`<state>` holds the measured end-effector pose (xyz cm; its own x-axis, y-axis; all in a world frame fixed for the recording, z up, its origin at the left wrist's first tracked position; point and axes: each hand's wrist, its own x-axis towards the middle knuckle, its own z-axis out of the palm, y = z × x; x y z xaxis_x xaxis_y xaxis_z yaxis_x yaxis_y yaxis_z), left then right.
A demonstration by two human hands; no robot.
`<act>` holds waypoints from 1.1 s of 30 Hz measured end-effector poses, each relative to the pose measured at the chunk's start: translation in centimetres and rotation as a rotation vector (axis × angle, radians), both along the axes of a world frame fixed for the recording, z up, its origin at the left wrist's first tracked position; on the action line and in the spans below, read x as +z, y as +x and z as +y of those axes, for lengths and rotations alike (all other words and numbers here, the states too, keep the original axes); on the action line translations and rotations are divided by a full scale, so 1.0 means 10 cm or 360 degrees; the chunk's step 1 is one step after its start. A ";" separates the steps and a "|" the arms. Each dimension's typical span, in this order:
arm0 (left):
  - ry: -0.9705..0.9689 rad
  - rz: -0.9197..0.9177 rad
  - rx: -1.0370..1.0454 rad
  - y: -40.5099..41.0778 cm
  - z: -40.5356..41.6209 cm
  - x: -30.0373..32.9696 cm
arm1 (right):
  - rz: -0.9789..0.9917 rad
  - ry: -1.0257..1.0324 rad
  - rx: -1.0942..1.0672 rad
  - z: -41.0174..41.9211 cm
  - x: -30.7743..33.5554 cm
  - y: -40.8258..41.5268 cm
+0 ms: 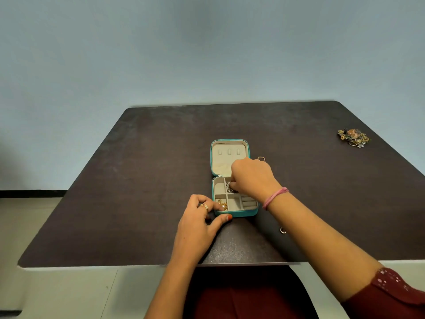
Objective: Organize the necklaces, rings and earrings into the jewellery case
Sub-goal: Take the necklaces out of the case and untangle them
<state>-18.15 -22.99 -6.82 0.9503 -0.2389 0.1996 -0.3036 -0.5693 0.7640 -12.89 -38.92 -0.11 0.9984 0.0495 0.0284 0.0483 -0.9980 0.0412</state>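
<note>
A small teal jewellery case (239,213) lies open in the middle of the dark table, its cream lid (224,161) flat behind it. My right hand (251,178) is over the upper middle compartment, fingertips pinched on a silver necklace (228,187) that rests in it. My left hand (197,223) holds the case's front left corner, thumb against the front wall. A gold necklace with a pearl (222,205) lies in the front left compartment. Ring rolls (248,202) show at the front right.
A heap of mixed jewellery (354,137) lies far right near the table's back edge. A thin gold piece (261,158) sits just right of the lid. A small silver ring (283,230) lies beside my right forearm. The table's front edge (115,265) is close to my body.
</note>
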 end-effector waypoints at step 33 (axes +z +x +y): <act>-0.0423 0.0500 -0.0045 0.19 -0.21 0.95 | 0.0056 0.2390 -0.0079 -0.29 0.51 -0.34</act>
